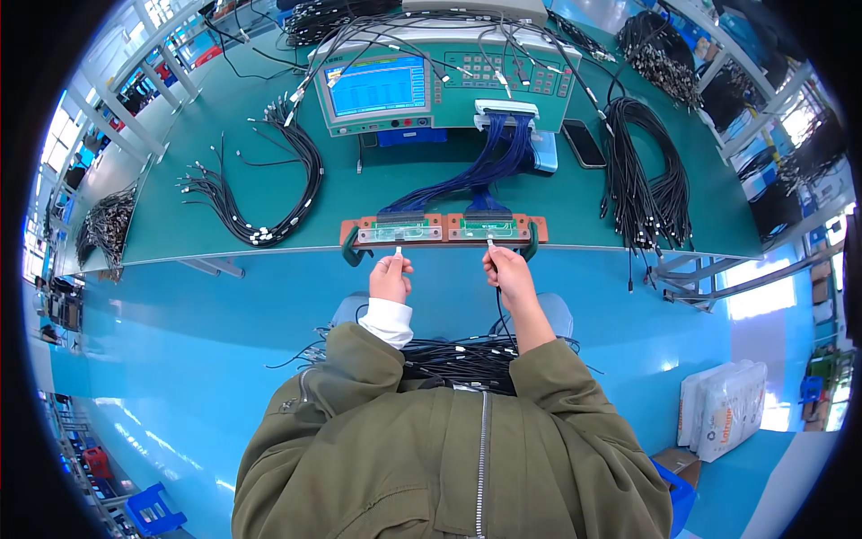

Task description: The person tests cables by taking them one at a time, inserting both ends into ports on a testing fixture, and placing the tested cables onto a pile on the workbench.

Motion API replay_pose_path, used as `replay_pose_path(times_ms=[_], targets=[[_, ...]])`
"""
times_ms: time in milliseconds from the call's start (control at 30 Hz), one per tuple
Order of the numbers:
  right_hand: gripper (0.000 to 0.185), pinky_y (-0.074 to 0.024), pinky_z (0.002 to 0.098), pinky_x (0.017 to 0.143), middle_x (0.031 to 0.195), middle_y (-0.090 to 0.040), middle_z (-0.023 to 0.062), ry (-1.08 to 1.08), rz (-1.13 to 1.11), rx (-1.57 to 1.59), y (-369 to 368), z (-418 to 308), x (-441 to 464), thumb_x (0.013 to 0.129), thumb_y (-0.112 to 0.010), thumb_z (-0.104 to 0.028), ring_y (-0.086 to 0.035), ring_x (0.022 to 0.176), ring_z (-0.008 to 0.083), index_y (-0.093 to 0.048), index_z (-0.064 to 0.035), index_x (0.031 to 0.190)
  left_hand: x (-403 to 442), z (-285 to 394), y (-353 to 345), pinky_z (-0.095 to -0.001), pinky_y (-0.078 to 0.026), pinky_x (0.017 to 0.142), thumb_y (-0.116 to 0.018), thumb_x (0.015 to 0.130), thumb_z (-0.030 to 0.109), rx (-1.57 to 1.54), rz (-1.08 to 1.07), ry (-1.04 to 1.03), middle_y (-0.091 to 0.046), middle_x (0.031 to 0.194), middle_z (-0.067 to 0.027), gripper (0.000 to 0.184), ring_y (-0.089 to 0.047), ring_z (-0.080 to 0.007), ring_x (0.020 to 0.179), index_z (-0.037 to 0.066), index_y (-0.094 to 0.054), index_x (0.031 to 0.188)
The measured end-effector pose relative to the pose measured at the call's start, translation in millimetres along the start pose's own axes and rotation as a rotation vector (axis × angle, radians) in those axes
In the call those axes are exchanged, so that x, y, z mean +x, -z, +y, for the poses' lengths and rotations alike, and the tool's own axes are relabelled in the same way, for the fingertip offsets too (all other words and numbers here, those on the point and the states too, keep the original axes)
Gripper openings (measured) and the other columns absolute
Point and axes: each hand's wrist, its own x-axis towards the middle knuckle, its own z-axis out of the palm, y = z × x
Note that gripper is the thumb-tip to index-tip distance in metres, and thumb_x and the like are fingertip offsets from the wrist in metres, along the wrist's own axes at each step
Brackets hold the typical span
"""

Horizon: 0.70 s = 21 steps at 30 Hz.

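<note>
My left hand pinches a cable connector with a pale tip, just in front of the left green circuit board. Between finger and thumb of my right hand is another cable connector, its tip at the right circuit board; whether it is plugged in I cannot tell. A black cable hangs down from that hand. Both boards sit on an orange-brown fixture clamped at the table's front edge. Across my lap lies a bundle of black cables.
A green tester with a lit screen stands behind, joined to the fixture by blue wires. Black cable bundles lie left and right on the green table. A phone rests beside the tester.
</note>
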Motion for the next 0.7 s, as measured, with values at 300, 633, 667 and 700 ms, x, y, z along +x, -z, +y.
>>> replay_pose_path(times_ms=[300, 633, 667, 700], targets=[[0.025, -0.0262, 0.0180, 0.041, 0.061, -0.044, 0.0015, 0.086, 0.255, 0.034, -26, 8, 1, 0.088, -0.041, -0.019, -0.033, 0.048, 0.0052, -0.051, -0.0035, 0.071, 7, 0, -5, -0.0191, -0.029, 0.036, -0.046, 0.085, 0.021, -0.021, 0.013, 0.002, -0.050, 0.063, -0.0034, 0.020, -0.035, -0.0059, 0.040, 0.004, -0.051, 0.077], [0.026, -0.0350, 0.0199, 0.050, 0.066, -0.050, 0.0024, -0.001, 0.130, -0.156, -13, -17, -7, 0.087, -0.043, -0.022, -0.040, 0.053, 0.0077, -0.055, -0.0022, 0.075, 9, -1, -13, -0.0201, -0.029, 0.037, -0.046, 0.085, 0.021, 0.019, 0.075, -0.004, -0.048, 0.062, -0.0023, 0.020, -0.035, -0.0061, 0.042, 0.004, -0.051, 0.074], [0.026, -0.0352, 0.0195, 0.050, 0.066, -0.050, 0.0028, -0.007, 0.102, -0.263, -9, -23, -9, 0.087, -0.043, -0.022, -0.041, 0.054, 0.0077, -0.055, -0.0014, 0.076, 10, 2, -13, -0.0204, -0.029, 0.037, -0.046, 0.085, 0.021, 0.017, 0.078, 0.008, -0.048, 0.061, -0.0022, 0.021, -0.036, -0.0062, 0.042, 0.004, -0.051, 0.074], [0.026, -0.0354, 0.0191, 0.051, 0.067, -0.051, 0.0033, -0.010, 0.071, -0.369, -5, -27, -9, 0.087, -0.043, -0.021, -0.041, 0.054, 0.0076, -0.056, -0.0006, 0.076, 12, 5, -13, -0.0207, -0.030, 0.037, -0.046, 0.085, 0.021, 0.015, 0.081, 0.017, -0.048, 0.061, -0.0021, 0.021, -0.036, -0.0062, 0.043, 0.005, -0.051, 0.073]])
